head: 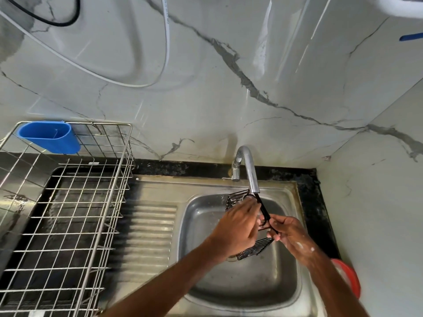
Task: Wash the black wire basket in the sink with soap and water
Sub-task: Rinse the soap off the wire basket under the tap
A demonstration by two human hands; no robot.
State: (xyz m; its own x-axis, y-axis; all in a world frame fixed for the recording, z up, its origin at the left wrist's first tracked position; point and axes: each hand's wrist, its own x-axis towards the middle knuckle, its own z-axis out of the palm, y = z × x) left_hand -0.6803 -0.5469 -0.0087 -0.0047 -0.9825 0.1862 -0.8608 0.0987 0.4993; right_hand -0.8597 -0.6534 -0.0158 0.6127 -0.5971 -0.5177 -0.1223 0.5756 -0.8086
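Head view shows us holding the black wire basket (250,249) over the sink (240,291), up near the faucet (250,170), whose spout ends just above the basket's far end. Our left hand (238,229) lies across the basket's middle, fingers curled over its upper side and pressing on the wires, covering most of it. Our right hand (289,232) sits just beside it on the near right, fingers pinched closed around a black handle or strap that runs up from the basket toward the spout. White soap flecks dot our right wrist. Whether water is running we cannot tell; no clear stream shows.

What the coming move turns on, we judge, is the basket's long axis: it runs diagonally, from the far left corner under the spout down toward the near right, tilted with its near end lower. The left hand is nearer the far end, the right nearer the low end, so a rinse would need us to slide or turn the basket along that line beneath the spout.

To the left stands a steel dish rack (68,213) with a blue cup (49,137) hooked on its rim.
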